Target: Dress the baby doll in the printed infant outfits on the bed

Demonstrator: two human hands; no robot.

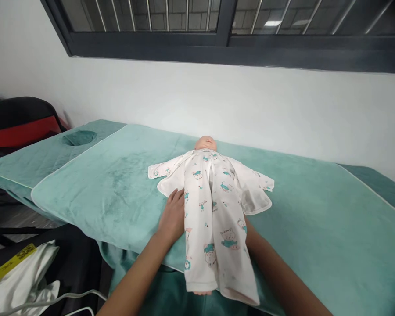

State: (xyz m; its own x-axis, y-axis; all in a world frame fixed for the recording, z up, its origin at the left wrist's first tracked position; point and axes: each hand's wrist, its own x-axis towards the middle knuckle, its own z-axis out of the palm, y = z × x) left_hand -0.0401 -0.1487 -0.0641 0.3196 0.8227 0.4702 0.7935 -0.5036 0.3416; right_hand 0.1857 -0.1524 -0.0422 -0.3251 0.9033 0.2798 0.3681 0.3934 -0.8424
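Note:
A baby doll (205,143) lies on its back on the massage bed, its head toward the wall. It wears a white printed baby shirt (256,196) with sleeves spread and front flaps apart, and matching baby trousers (202,245). The trouser legs stretch toward me, and a bit of a doll foot (202,292) shows at one cuff. My left hand (174,215) is closed at the trousers' left side near the hip, thumb and fingertips partly hidden by cloth. My right hand (248,226) reaches under the trousers' right side; its fingers are hidden.
A teal plush cover (316,210) spreads over the bed, which has a face hole (79,138) at the left. At lower left, a black chair (75,250) carries white cloth (36,272) and a yellow strip, with a white cable (69,295) nearby. A black-and-red chair (23,127) stands beyond.

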